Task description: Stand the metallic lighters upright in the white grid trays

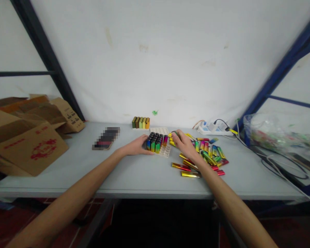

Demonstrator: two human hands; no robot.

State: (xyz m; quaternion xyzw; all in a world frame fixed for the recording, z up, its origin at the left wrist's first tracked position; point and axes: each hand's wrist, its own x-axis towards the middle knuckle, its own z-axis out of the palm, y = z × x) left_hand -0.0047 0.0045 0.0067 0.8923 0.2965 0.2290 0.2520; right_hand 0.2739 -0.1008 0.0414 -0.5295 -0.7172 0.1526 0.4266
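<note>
A white tray with holes [165, 151] stands mid-table, partly filled with upright lighters [155, 141] in shiny shaded colours with black tops. My left hand [137, 146] is curled round the tray's left side, thumb at the front and fingers behind the lighters. Just right of the tray, my right hand [183, 143] pinches a small dark-green lighter [174, 133], mostly hidden by the fingers. Beneath and beside my right forearm lies a loose pile of gold, red, green and blue lighters [190, 174].
Behind sits another white tray [158, 130], beside a block of green-to-orange lighters [141, 123]. A blurred phone-like object [105, 138] and open cardboard boxes [28, 148] are at left. A power strip [213, 129], cables and a plastic bag [263, 129] occupy the right.
</note>
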